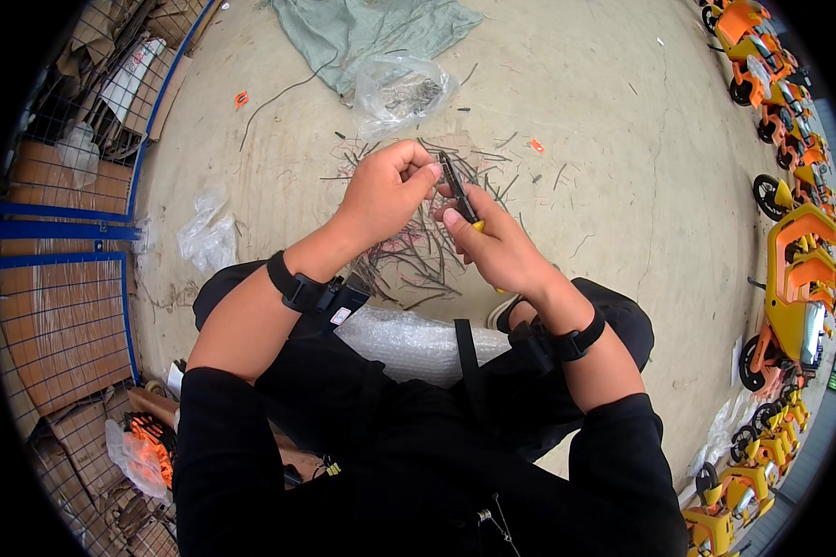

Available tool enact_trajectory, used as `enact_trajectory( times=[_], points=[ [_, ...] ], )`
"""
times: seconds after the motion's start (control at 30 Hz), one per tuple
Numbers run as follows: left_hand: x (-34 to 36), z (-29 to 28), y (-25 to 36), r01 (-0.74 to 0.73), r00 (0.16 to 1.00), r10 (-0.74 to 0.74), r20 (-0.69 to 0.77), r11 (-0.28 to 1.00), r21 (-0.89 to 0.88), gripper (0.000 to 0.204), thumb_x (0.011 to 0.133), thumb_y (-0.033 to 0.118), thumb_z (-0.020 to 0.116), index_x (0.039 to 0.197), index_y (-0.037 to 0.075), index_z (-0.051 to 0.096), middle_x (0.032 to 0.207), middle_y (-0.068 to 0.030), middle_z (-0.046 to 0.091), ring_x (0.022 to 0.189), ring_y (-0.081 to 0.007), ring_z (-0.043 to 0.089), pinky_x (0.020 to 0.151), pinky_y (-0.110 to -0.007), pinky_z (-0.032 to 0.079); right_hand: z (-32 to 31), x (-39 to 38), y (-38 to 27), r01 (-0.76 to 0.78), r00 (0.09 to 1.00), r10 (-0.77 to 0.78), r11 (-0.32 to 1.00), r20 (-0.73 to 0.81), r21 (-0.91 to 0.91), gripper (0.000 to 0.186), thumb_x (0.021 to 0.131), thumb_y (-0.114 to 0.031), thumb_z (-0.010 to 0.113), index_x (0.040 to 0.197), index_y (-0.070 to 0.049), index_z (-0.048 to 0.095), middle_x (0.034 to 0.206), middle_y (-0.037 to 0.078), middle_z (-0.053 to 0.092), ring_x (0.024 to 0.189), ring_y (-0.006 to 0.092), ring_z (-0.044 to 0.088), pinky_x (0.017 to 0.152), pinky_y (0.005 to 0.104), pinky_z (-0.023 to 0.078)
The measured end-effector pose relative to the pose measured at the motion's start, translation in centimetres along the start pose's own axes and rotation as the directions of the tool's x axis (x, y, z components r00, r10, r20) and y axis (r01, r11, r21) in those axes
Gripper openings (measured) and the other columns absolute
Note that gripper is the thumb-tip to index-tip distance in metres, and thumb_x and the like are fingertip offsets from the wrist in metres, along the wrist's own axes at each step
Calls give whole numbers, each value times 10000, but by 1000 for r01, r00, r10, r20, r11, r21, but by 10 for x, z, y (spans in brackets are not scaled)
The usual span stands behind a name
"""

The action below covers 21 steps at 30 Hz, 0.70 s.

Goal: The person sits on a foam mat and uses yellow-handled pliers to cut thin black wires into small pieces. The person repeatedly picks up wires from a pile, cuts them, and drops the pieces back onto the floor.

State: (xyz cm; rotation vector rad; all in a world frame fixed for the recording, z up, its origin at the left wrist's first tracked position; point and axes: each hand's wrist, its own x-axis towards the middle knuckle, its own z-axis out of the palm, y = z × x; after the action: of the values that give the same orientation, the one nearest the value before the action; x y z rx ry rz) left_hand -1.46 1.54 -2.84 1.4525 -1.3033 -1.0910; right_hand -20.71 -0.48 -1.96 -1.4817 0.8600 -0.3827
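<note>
My right hand (497, 243) is wrapped round a plier-like hand tool (453, 181) with a long black head and yellow on its handles. It points away from me and slightly left. Beside the tool's head, my left hand (385, 190) is closed, with thumb and forefinger pinched together. Whatever the left fingers hold is too small or hidden to name. Below both hands, a loose heap of dark cable pieces (404, 260), with thin reddish strands among them, is spread on the concrete floor. More short scraps lie around the heap.
Beyond the heap are a clear plastic bag (395, 107) with dark bits and a green-grey sheet (362, 32). Bubble wrap (404, 343) lies between my legs. A blue mesh cage (60, 223) holds cardboard at left. Yellow-orange small bikes (799, 269) line the right.
</note>
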Motion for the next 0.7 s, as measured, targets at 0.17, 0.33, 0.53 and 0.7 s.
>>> enact_trajectory(
  times=[0.17,0.33,0.53,0.7],
  points=[
    [0,-1,0,0,1000,0,6,999,39,91,928,102,596,894,18,586,751,5,603,662,-46,534,590,-213,421,1,0,2,21,1000,-20,1000,-22,13,412,987,-246,523,1301,16,470,1085,145,617,981,191,584,880,319,452],
    [4,-1,-3,35,999,-28,43,985,-171,88,927,112,599,905,29,580,675,36,533,546,-23,420,484,-208,322,-4,2,1,28,999,-32,994,-42,-101,392,975,-237,538,1277,7,488,1062,161,628,979,210,600,877,328,459],
    [0,-14,12,339,939,-264,222,825,-453,93,930,130,596,926,42,563,597,77,387,449,-12,264,411,-212,183,-17,4,0,87,986,-112,977,-120,-195,357,968,-237,552,1240,-7,523,1010,149,638,921,207,600,837,329,468],
    [-13,-27,11,380,922,-291,257,813,-442,80,926,116,592,932,43,561,590,77,377,447,-15,266,414,-210,184,-51,5,15,-13,937,-11,998,-348,-67,348,966,-243,562,1226,-11,544,981,116,634,874,163,569,803,305,461]
  ],
)
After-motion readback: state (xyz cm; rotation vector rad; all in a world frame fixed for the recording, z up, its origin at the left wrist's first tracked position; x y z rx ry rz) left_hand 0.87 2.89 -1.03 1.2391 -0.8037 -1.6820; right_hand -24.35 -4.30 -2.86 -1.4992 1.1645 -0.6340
